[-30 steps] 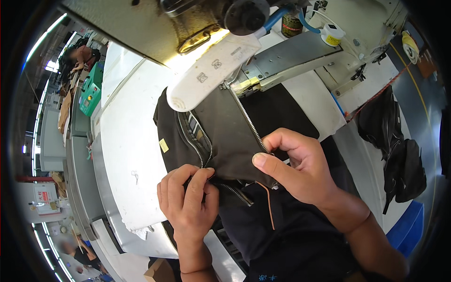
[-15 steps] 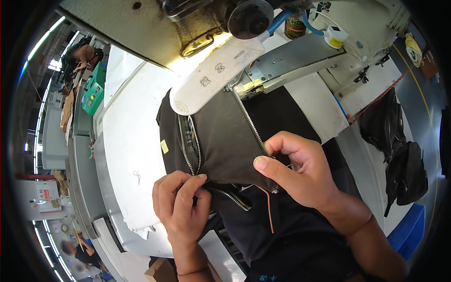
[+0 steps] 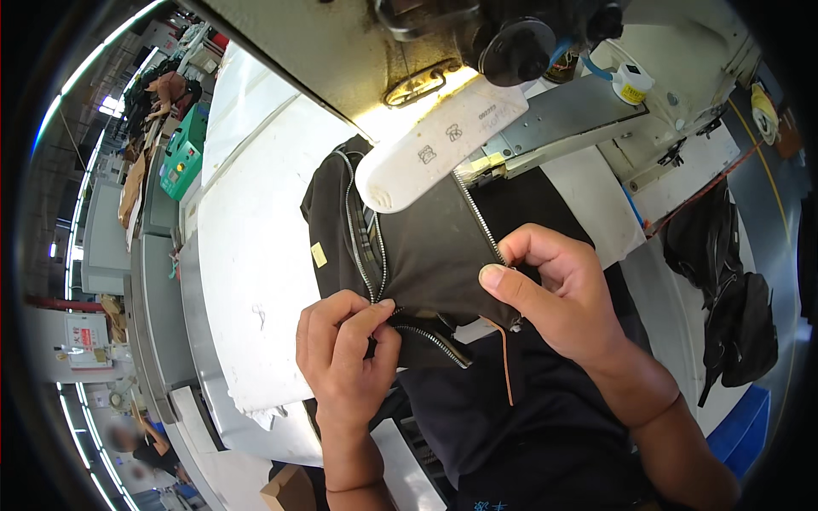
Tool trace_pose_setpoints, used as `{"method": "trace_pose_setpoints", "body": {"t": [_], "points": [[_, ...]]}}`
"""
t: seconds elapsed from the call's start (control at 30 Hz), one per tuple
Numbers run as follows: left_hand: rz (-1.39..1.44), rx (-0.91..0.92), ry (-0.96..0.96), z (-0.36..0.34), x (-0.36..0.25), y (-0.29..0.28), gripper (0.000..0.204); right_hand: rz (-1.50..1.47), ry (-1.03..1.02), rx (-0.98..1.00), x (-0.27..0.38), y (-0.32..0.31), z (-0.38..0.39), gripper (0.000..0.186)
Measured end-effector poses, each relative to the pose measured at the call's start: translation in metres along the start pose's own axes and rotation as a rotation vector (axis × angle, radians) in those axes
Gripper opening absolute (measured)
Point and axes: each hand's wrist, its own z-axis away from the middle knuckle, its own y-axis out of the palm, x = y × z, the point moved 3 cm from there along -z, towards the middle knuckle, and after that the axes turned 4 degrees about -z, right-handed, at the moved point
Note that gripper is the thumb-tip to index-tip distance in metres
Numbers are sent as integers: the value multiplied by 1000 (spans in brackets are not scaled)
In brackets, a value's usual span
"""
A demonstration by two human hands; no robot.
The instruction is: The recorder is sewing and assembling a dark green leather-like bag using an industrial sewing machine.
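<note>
A dark fabric piece with zippers (image 3: pixel 426 247), like part of a bag, lies under the head of a sewing machine (image 3: pixel 332 60). My left hand (image 3: pixel 351 353) pinches its near left part, where the silver teeth of a zipper (image 3: pixel 381 247) come together. A short zipper end (image 3: pixel 439 345) curves out beside those fingers. My right hand (image 3: pixel 554 289) grips the right edge between thumb and forefinger, on another zipper (image 3: pixel 480 213) that runs up to the sewing area. The white oblong cover (image 3: pixel 443 145) hides the needle. An orange cord (image 3: pixel 505 362) hangs from the near edge.
A white worktable (image 3: pixel 256 281) spreads to the left. Dark bags (image 3: pixel 724 298) lie at the right, above a blue bin (image 3: pixel 740 430). A small white oil bottle (image 3: pixel 631 83) stands on the machine. Farther left are a green box (image 3: pixel 183 153) and other people at work.
The whole view has shifted, so machine, fabric and hands appear further right. Both hands keep their pinch on the fabric; the fabric's far left part shows more, with its zipper curving upward.
</note>
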Motion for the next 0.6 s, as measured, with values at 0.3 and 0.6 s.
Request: {"method": "trace_pose_setpoints", "body": {"t": [0.3,0.6], "points": [[22,29,-17,-9,8,6,34,24,-29,17,0,1,-19,18],[38,4,-4,-18,15,15,34,-41,-23,5,-6,1,-33,17]]}}
